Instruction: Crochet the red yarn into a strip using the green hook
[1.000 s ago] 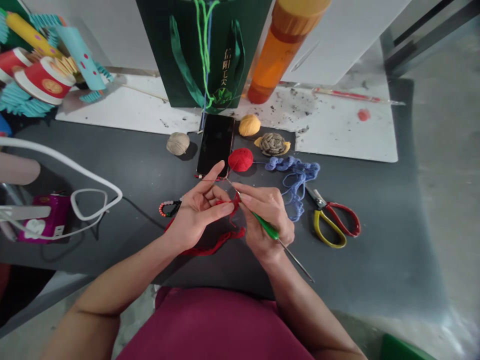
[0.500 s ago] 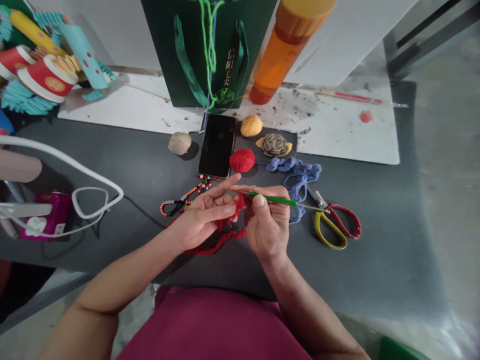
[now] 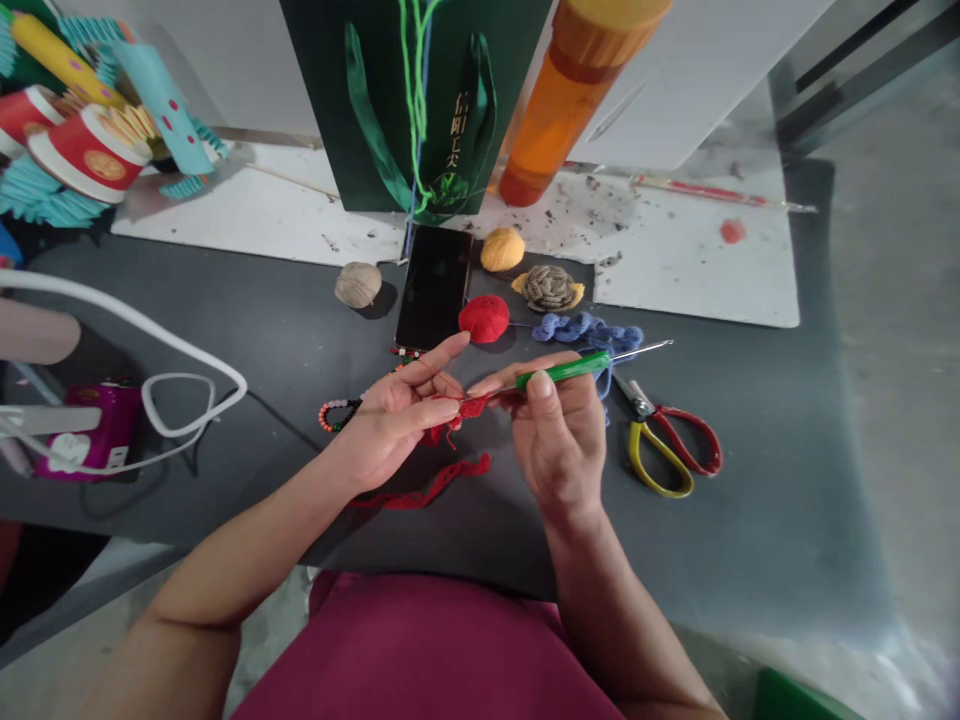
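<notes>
My left hand (image 3: 397, 412) pinches the edge of a small red crocheted piece (image 3: 466, 408) between thumb and fingers. My right hand (image 3: 559, 432) grips a green-handled crochet hook (image 3: 566, 371), its steel shaft pointing up and right, away from the red work. A red yarn ball (image 3: 484, 318) sits just beyond my left fingertips, and a loose red crocheted strip (image 3: 431, 485) trails on the dark tabletop (image 3: 712, 560) below my hands. Beyond my right hand lies a blue crocheted length (image 3: 589, 328), partly hidden behind my fingers.
Yellow-and-red scissors (image 3: 660, 445) lie right of my hands. Further back are a black phone (image 3: 433, 288), a twine ball (image 3: 358, 285), a yellow yarn ball (image 3: 502, 249), a braided knot (image 3: 547, 288), a green gift bag (image 3: 412, 100) and an orange bottle (image 3: 562, 110).
The hook has swung from pointing down-right, through level, to pointing up-right. My right hand has shifted slightly right, and the red piece now stretches between my hands.
</notes>
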### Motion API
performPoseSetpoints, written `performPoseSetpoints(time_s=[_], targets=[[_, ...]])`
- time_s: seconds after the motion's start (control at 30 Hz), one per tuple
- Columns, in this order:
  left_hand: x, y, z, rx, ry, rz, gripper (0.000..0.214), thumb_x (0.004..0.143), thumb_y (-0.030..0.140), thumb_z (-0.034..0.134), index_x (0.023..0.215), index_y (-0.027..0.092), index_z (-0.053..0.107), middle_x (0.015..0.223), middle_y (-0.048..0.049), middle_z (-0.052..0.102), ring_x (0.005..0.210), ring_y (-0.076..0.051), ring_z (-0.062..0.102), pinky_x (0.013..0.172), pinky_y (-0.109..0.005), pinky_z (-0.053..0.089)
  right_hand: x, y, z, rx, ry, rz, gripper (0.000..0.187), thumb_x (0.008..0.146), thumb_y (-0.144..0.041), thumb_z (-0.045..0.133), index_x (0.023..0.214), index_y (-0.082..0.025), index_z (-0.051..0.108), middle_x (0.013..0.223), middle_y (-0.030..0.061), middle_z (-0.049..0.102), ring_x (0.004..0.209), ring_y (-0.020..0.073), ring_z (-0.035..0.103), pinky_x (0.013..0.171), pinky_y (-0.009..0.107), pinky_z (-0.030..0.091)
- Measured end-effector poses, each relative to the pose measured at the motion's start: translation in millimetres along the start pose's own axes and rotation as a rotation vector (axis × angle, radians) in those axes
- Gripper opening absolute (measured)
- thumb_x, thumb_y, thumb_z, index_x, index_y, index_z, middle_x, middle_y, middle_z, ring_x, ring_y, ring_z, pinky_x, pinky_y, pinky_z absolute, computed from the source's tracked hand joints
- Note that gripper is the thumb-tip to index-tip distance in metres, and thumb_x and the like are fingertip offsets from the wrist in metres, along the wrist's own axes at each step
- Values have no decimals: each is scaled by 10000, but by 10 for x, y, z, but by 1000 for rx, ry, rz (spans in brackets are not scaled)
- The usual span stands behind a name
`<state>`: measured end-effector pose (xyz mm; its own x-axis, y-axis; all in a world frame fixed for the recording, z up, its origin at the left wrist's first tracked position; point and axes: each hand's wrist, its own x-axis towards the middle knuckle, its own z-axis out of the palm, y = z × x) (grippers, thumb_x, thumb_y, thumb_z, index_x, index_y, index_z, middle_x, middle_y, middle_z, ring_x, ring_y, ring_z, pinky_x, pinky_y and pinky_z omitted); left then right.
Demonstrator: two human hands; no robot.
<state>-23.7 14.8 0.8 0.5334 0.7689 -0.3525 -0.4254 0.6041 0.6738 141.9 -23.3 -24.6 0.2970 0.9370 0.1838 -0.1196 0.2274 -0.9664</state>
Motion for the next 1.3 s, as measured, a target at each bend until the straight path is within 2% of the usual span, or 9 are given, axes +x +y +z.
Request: performPoseSetpoints(time_s=[0.13, 0.23, 0.33, 0.43, 0.57, 0.77, 0.97, 1.17, 1.3], targets=[[2, 7, -5, 68, 48, 45, 540, 738, 279, 950, 1260, 286, 811, 742, 58, 650, 703, -80, 571, 711, -241, 471, 5, -92, -28, -189, -40, -131, 114, 1085, -365, 553, 1032, -301, 631, 829, 6, 824, 760, 214, 798, 684, 383, 625], [1, -3, -19, 138, 83, 102, 591, 737, 280, 962, 1303, 280, 790, 744, 56, 680, 703, -81, 595, 696, -226, 486, 14, -153, -11, -294, -86, -363, 87, 1059, -262, 603, 1089, -288, 680, 926, 34, 853, 836, 213, 800, 736, 395, 624], [-5, -4, -15, 135, 104, 114, 631, 728, 272, 973, 1327, 284, 775, 756, 59, 695, 700, -75, 604, 663, -209, 478, 12, -145, 9, -463, -168, -554, 193, 1003, -167, 682, 1139, -294, 731, 1026, 40, 870, 886, 208, 800, 768, 401, 624], [-9, 10, 4, 27, 72, 32, 564, 727, 248, 971, 1265, 265, 802, 728, 68, 675, 671, -62, 590, 674, -200, 482, -15, -107, 21, -557, -148, -631, 283, 964, -138, 732, 1176, -324, 758, 1070, 19, 878, 864, 203, 812, 717, 387, 632], [2, 16, 4, -116, 37, -139, 474, 696, 249, 987, 1146, 226, 840, 698, 67, 659, 617, -43, 552, 686, -186, 484, -89, -84, 33, -482, -79, -551, 333, 959, -149, 732, 1229, -343, 754, 1043, 3, 883, 817, 220, 827, 685, 403, 659], [31, 14, -29, -115, 37, -134, 497, 693, 244, 984, 1170, 262, 843, 676, 72, 636, 626, -62, 532, 735, -231, 493, -130, -70, 59, -382, 161, -261, 83, 1010, -265, 678, 1030, -269, 758, 880, 9, 830, 599, 159, 749, 542, 311, 588], [1, -8, -12, -66, -8, -92, 475, 718, 289, 965, 1178, 283, 848, 695, 47, 654, 732, -116, 606, 790, -287, 489, -62, 59, 52, 4, 1, -14, 108, 1087, -359, 541, 1053, -303, 627, 701, -37, 788, 585, 184, 766, 508, 297, 543], [-38, -50, 24, 53, 14, 35, 497, 762, 304, 955, 1238, 361, 825, 803, 47, 686, 773, -99, 602, 834, -286, 475, -150, 57, 118, 2, 57, -4, 123, 1021, -391, 681, 1025, -271, 709, 893, -8, 809, 647, 148, 761, 588, 281, 613], [-34, -53, 37, 108, 91, 126, 466, 780, 346, 944, 1230, 321, 828, 819, 45, 673, 774, -94, 585, 807, -275, 474, -148, -35, 151, -99, 37, -97, 76, 1018, -323, 688, 1016, -270, 742, 907, -1, 828, 613, 136, 729, 565, 279, 610]])
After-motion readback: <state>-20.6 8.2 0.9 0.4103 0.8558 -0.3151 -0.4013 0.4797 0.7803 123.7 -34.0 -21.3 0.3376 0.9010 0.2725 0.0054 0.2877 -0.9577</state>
